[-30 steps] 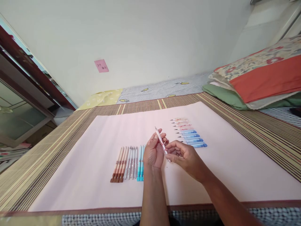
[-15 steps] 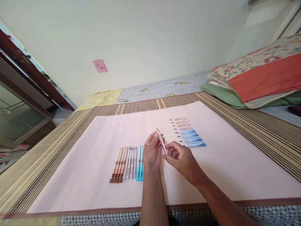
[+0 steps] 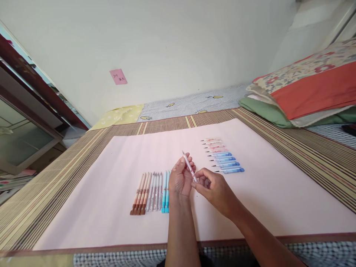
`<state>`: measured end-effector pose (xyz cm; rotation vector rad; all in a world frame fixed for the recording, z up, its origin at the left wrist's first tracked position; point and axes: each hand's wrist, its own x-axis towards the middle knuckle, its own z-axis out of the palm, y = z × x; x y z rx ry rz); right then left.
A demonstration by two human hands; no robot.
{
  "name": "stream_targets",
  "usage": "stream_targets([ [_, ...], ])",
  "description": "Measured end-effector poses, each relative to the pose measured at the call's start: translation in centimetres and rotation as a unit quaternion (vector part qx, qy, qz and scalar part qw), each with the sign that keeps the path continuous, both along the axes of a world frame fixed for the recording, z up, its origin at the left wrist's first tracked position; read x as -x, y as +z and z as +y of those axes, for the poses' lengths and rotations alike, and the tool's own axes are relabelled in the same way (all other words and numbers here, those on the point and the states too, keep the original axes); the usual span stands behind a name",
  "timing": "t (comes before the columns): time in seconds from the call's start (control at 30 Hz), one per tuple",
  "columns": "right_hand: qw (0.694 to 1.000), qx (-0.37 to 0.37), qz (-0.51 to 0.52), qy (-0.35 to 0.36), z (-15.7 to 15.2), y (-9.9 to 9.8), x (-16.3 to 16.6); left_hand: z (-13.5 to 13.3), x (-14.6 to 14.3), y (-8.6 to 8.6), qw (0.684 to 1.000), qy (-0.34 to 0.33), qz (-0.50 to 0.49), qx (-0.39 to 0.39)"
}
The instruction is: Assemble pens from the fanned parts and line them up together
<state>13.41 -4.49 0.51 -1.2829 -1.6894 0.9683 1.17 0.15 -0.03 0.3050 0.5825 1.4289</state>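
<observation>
A slim white pen with reddish marks is held slanted above the pale pink sheet, its tip pointing up and to the left. The thumb and curled fingers of my left hand are around its front part, palm turned up. At the pen's lower end, my right hand pinches it between thumb and fingertips. Left of my left forearm lie brown-and-peach pens, clear-and-grey pens and turquoise pens, partly hidden by the forearm. Blue-ended pen pieces and pink-patterned ones lie beyond my right hand.
Under the sheet is a striped mat on a bed. Folded bedding with a red and floral cover is piled at the right. A pink note is stuck to the wall behind. A dark-framed doorway stands at the left.
The pen has tilted so its tip sits slightly farther left, and more red marks show on its barrel. My left fingers have shifted a little around it; the laid-out pens stay put.
</observation>
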Motion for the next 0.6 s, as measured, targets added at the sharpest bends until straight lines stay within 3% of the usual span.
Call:
stream_targets([
  [0.27, 1.000, -0.005, -0.021, -0.020, -0.12, 0.14, 0.40, -0.18, -0.03, 0.22, 1.000, -0.020, -0.022, -0.008],
  [0.6, 0.984, -0.075, -0.136, -0.085, -0.32, -0.21, 0.46, 0.14, -0.03, -0.22, 0.996, 0.048, 0.073, -0.002],
])
